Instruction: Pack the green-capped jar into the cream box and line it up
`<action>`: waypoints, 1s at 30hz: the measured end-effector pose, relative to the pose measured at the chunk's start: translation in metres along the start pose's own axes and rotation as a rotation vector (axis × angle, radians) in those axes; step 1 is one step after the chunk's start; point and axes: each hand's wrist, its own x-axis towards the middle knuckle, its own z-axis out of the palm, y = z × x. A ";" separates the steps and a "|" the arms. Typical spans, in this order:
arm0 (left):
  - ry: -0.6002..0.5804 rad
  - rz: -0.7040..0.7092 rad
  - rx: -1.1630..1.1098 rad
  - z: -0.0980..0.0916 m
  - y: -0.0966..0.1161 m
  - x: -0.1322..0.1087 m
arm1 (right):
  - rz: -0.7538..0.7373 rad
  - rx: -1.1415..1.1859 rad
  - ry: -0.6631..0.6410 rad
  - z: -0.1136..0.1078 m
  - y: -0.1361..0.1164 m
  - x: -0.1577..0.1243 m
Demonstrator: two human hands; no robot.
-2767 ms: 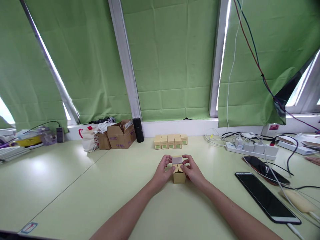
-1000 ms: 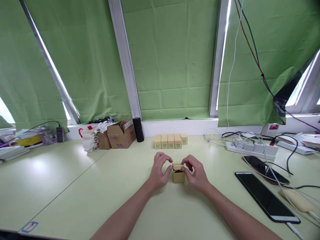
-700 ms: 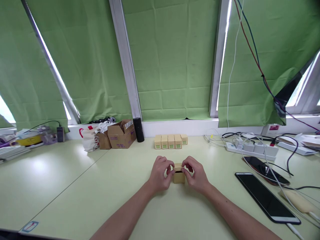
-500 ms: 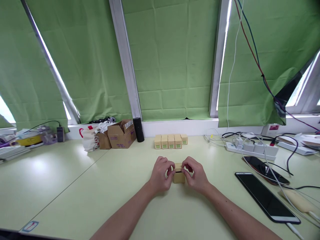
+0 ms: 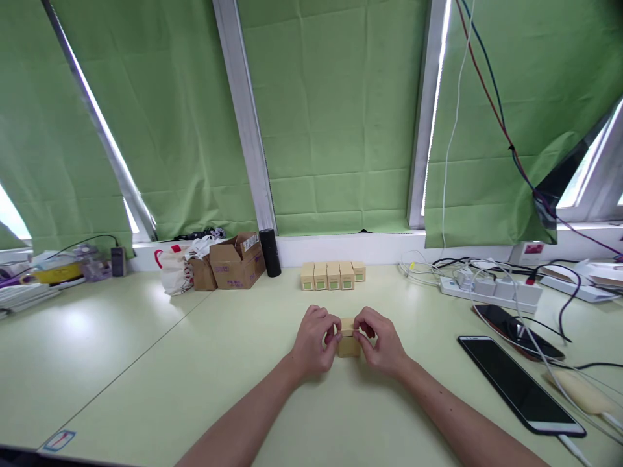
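Observation:
A small brown cardboard box (image 5: 349,347) stands on the pale table in front of me, its lid flap nearly flat over the top. My left hand (image 5: 317,338) pinches the box at the left end of the lid edge, thumb and fingertips together. At the right end my right hand (image 5: 378,338) grips the same box in a like pinch. Beyond my hands, several matching small boxes (image 5: 333,275) with green-marked labels stand in a row, one of them set slightly back at the right.
To the right lie a large phone (image 5: 520,383), a darker phone (image 5: 518,331), a beige power bank (image 5: 579,389) and a white power strip (image 5: 491,292) among tangled cables. Back left hold an open carton (image 5: 238,263), a black cylinder (image 5: 269,253) and a cloth bag (image 5: 175,269).
The dark gap under the front edge of the box's lid has closed to a thin line. Both hands stay almost in place, still gripping the box.

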 end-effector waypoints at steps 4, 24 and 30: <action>-0.003 0.007 -0.003 0.000 0.001 0.000 | 0.002 -0.007 -0.014 0.000 0.003 -0.001; 0.052 0.078 0.022 0.004 0.000 0.000 | -0.165 -0.116 -0.025 0.002 0.011 -0.004; 0.035 0.073 0.032 0.005 -0.002 -0.001 | -0.156 -0.126 -0.028 0.001 0.010 -0.004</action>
